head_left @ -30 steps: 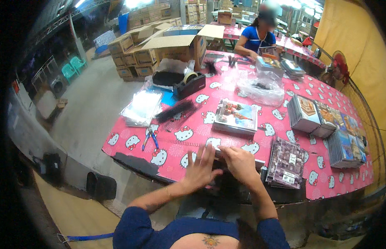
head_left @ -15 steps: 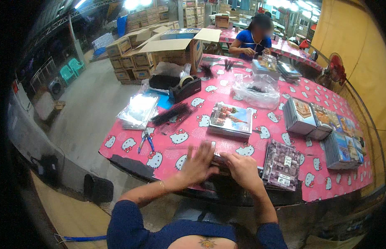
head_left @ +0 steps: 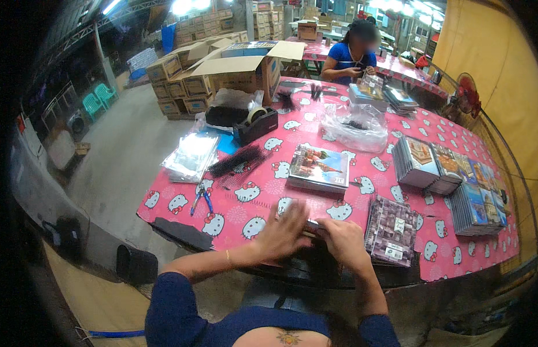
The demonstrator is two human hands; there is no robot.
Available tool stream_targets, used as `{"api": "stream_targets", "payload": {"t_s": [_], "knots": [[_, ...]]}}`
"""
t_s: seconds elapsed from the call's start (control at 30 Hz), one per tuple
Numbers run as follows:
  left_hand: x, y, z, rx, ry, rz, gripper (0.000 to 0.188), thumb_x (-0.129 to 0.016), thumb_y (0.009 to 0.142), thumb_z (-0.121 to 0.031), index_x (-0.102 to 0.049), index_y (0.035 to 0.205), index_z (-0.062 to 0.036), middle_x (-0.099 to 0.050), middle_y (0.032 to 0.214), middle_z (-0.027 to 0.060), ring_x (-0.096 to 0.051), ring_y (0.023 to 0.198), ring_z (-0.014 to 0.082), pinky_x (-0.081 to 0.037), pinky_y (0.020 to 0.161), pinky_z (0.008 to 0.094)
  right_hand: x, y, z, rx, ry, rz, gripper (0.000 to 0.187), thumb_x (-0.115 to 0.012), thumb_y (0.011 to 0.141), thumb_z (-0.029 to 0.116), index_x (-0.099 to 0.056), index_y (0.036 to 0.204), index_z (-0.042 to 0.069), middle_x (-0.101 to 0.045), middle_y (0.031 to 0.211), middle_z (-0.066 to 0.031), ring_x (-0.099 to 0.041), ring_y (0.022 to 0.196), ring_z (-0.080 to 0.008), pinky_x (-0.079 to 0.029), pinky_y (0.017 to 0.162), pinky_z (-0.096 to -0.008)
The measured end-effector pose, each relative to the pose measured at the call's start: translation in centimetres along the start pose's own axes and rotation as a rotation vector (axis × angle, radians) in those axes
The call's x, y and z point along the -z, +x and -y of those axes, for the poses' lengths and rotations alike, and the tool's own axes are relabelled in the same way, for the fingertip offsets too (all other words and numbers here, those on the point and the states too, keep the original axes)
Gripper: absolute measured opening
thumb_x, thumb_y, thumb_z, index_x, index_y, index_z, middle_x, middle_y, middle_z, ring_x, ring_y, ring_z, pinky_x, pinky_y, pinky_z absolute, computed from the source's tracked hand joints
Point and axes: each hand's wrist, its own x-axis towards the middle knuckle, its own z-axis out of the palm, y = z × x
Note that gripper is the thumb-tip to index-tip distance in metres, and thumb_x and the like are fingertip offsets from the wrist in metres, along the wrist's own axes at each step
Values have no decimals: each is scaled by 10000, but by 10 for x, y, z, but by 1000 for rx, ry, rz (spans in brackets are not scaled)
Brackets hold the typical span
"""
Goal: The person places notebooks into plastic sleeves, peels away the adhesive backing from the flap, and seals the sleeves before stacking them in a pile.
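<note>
"Grip first: how do the two hands stand?"

"Right hand, thumb and fingers closed on one end of a thin notebook. Left hand, fingers stretched and spread, wrapped round nothing. It's blurred, so I can't tell whether the palm touches the notebook or sits just beside it."

"And where is the notebook?"

"At the near edge of the pink desk, straight ahead of the chest. It lies between the hands, nearer than the stack of books with a domed building on top, and left of the grey patterned notebooks."

"How would you work it well?"

"I'd let the right hand do the steadying, pinching firmly enough that the edge can't twist, but without bending the pages. The left should stay flat and light, with even pressure along the edge. Pressing harder on one side would probably skew it. I'd also mind the thin coil on the desk, beyond the left hand; a dragging wrist could snag it."

"Which way does the notebook point?"

"What shows is a narrow edge, its long axis running side to side, roughly along the desk's near edge, the right end dipping slightly toward the person. Fingers hide most of the cover, so I can't say which way that faces."
</note>
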Motion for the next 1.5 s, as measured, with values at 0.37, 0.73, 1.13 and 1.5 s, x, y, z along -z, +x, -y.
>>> {"api": "stream_targets", "payload": {"t_s": [0.37,0.73,1.13,1.5], "knots": [[-21,-23,-21,-51,-137,-92,905,-428,920,-609,-186,1505,37,-156,1568,273,-123,1479,379,-4,1133,645,6,7,9,-62,28,64,402,-653,854,195,-564,1242,139,-684,886,-123,-667,816,-316,-488,734,-442],[14,6,-24,-89,4,38,815,-366,963,-580,-223,1512,5,-134,1594,217,-67,1496,340,53,1160,574,-20,-47,-39,-385,1029,-118,651,-744,831,43,-409,1389,82,-687,1064,-142,-637,1035,-193,-483,907,-319],[22,23,-27,56,-292,363,905,-451,906,-608,-244,1476,64,-229,1547,263,-136,1476,375,-63,1155,609,-52,-52,-47,-350,1119,-117,341,-666,895,26,-551,1216,16,-668,1013,-54,-628,915,-131,-502,805,-272],[5,9,-29,-252,-163,60,867,-332,943,-638,-310,1458,59,-208,1550,283,-140,1478,360,-32,1154,600,-45,-35,-31,-368,953,-52,283,-682,892,87,-647,1156,-7,-698,929,-95,-631,844,-123,-504,756,-290]]}}
